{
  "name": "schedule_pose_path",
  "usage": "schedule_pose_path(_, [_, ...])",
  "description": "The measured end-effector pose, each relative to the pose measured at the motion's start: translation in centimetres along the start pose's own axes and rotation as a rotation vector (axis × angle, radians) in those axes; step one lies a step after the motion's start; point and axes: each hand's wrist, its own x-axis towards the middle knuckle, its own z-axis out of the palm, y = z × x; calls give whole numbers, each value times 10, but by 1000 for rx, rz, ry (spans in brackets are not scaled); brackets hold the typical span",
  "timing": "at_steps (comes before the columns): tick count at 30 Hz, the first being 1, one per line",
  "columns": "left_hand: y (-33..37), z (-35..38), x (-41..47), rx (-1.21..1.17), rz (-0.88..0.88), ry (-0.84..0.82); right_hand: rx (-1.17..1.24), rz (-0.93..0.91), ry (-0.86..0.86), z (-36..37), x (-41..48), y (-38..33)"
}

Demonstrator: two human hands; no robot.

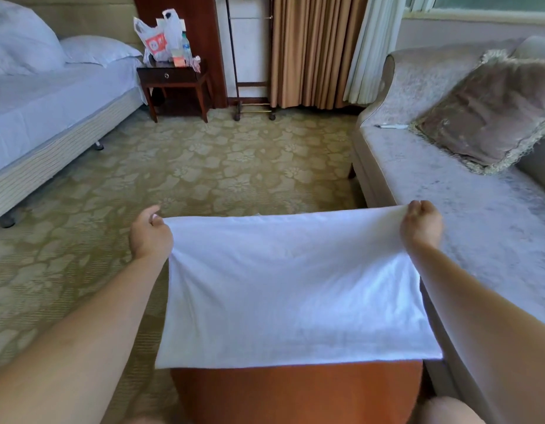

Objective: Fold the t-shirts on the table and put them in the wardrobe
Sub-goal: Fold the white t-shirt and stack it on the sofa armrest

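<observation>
Hotel bedroom with flowery carpet [204, 166] underfoot. Left hand [150, 237] curled tight round the far left corner of a white t-shirt [289, 289]; right hand [422, 226] gripping the far right corner the same way. Far edge pulled straight between both fists, near edge lying across a round brown table [295, 393] close in front. Looks soft, thin and light, so likely floppy and quick to sag or wrinkle; not slippery, not breakable. Best held by the corners, as now, and pulled flat while laid down. Small table top, narrower than the cloth, so mind the parts hanging off each side. Grey sofa [479, 209] just beside the table on the right, close to the right arm, with a frilly cushion [485, 117] further back. Lots of open floor ahead and to the left. Bed [51, 117] well apart on the left, small dark nightstand [173, 78] beyond. No wardrobe seen for sure
</observation>
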Motion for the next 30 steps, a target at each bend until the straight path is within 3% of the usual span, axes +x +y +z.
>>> schedule_pose_path(10, [-22,99,86,154,-71,71,-92,46,-38,104,77,13])
schedule_pose_path(13, [-42,120,68,324,-94,-9,-228,55,-114,120,62,31])
schedule_pose_path(18, [-64,132,-6,525,233,-231,-401,-163,-272,119,-7,48])
schedule_pose_path(22, [-68,122,-61,804,374,-442,-631,-276,-546,106,-72,53])
schedule_pose_path(25, [-79,106,-84,927,384,-535,-785,-383,-627,90,-108,71])
schedule_pose_path(30, [-91,84,-98,925,306,-527,-861,-393,-600,70,-125,86])
